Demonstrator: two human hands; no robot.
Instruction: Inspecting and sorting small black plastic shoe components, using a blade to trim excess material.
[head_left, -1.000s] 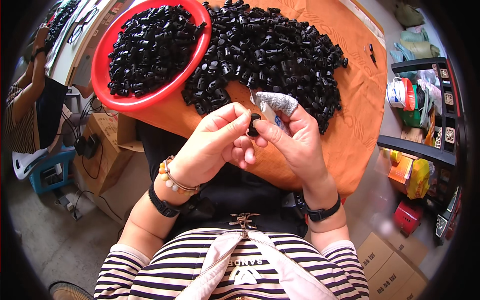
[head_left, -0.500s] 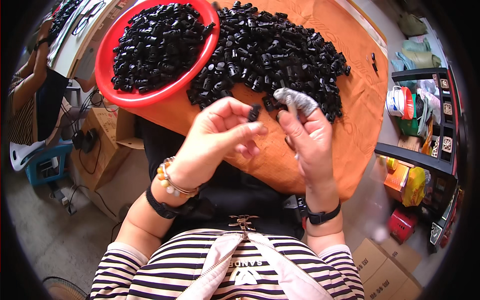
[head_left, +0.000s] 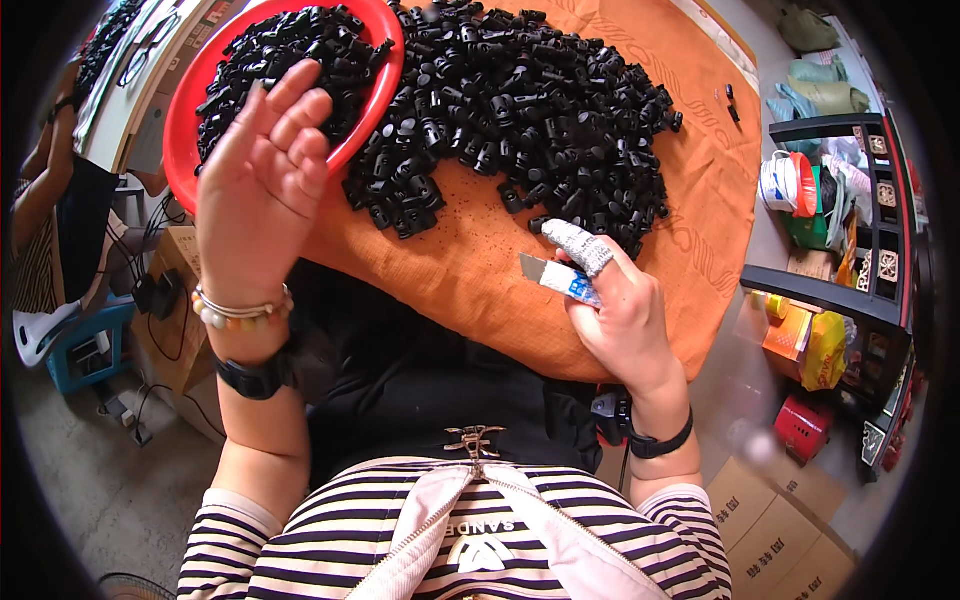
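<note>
My left hand [head_left: 268,190] is raised over the near rim of a red basin [head_left: 385,112], fingers stretched and apart, with nothing visible in it. Small black plastic parts [head_left: 300,45] fill that basin. My right hand [head_left: 628,310] grips a short knife blade [head_left: 533,266] whose grip end is wrapped in white and blue material. The blade points left, above the orange tablecloth. Grey-white wrapping [head_left: 580,246] covers the right index finger. Just beyond the right hand lies a large heap of the same black parts [head_left: 530,110].
An orange cloth [head_left: 705,230] covers the table, with dark crumbs before the heap. A few loose pieces [head_left: 732,105] lie at its right. A black shelf [head_left: 830,292] stands right, above cardboard boxes [head_left: 770,530]. Left are a blue stool [head_left: 85,350] and another person's arm [head_left: 50,150].
My left hand has moved left to the basin and opened; the black part it pinched is no longer in its fingers. My right hand has turned, bringing the blade into clear view.
</note>
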